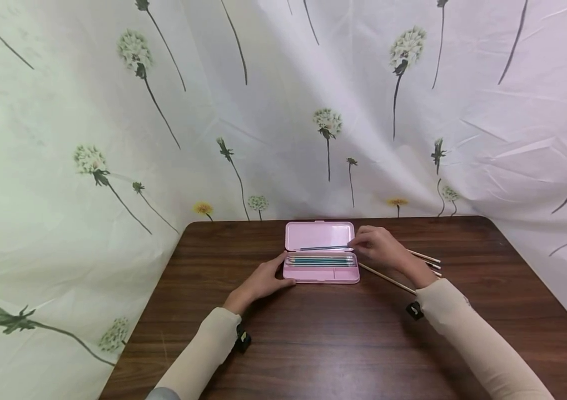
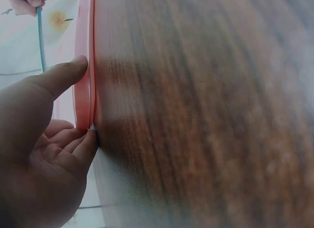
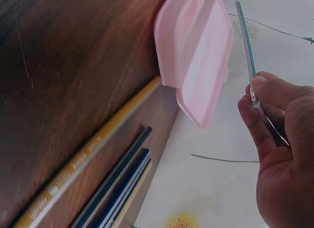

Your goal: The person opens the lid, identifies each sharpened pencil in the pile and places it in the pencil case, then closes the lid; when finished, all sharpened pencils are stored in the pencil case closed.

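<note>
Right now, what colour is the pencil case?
Pink: the pencil case shows best in the head view.

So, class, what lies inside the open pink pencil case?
Teal pencils lie side by side in the pencil case; the right hand pinches another teal pencil above them. Anything beneath the pencils is covered.

The setting is a staged recording booth, not a furnished room. A dark wood-grain table [image 1: 313, 344] stands enclosed by a creased white cloth backdrop [image 1: 273, 111] printed with dandelions, hung along the table's far and side edges, hiding any walls.
</note>
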